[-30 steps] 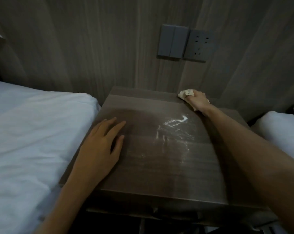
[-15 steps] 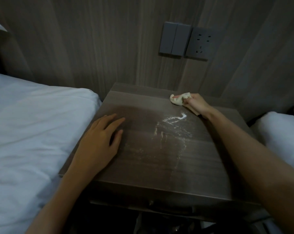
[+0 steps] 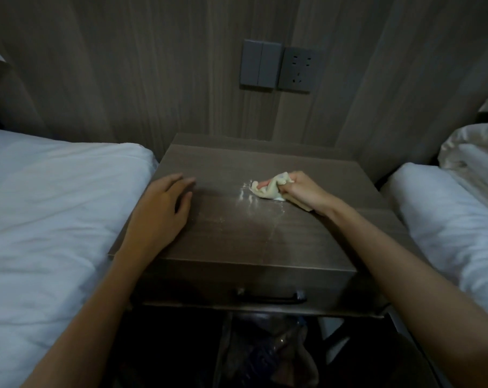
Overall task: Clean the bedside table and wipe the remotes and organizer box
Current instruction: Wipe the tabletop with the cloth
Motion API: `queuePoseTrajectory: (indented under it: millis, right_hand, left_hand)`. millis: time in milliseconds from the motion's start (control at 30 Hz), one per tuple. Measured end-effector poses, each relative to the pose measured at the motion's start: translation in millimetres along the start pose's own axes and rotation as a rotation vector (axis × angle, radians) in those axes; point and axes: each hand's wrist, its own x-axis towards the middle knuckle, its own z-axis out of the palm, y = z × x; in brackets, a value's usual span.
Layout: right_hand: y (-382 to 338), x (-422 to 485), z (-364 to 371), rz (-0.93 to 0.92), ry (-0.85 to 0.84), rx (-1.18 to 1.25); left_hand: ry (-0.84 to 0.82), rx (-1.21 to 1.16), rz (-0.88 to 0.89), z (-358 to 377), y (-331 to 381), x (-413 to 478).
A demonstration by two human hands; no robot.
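Grey-brown wood-grain panelling fills the back wall, and on it sits a flat grey double switch plate right beside a matching grey wall socket. Below them, up against that wall, stands the dark brown wood-grain bedside counter, squeezed between two beds. The white-sheeted bed on the left meets its left edge, and the white-sheeted bed on the right lies just beside it on the other side.

Now to the hands! The left hand lies palm down on the left part of the counter top, fingers stretched out and relaxed, holding nothing, with the wrist over the front-left corner. The right hand is out on the middle-right of the top, and its fingers are curled tight round a crumpled cream cloth. That cloth is pressed down onto the wood, with one fingertip showing among the folds.

Right at the cloth's left edge, look: thin white powdery streaks on the surface, and a fainter pale line trails from them towards the front edge.

At the front, the drawer face carries a dark bar handle. Underneath it is dark; something crumpled sits there, but what it is cannot be made out.
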Motion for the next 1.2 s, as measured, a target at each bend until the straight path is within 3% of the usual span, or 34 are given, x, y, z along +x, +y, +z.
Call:
queuePoseTrajectory:
  millis: [267,800,933,1200]
  right_hand:
    - [-20.4,-72.8,33.4,-0.092,-0.035,0.047]
    - [-41.4,-165.6,67.2,-0.116,-0.005,-0.132]
    - [-46.2,-173.6,61.9,-0.112,-0.002,-0.056]
    - [-66.2,-154.9,21.2,-0.155,0.321,-0.073]
  left_hand:
    - [0.043,-0.007,0.090,-0.2,-5.3,-2.4]
    - [-0.042,-0.024,0.045,-3.4,-4.2,-1.1]
    - [-0.049,-0.029,0.038,-4.3,-4.0,-2.1]
    - [-0.064,-0.029,0.033,-4.7,-4.7,-2.3]
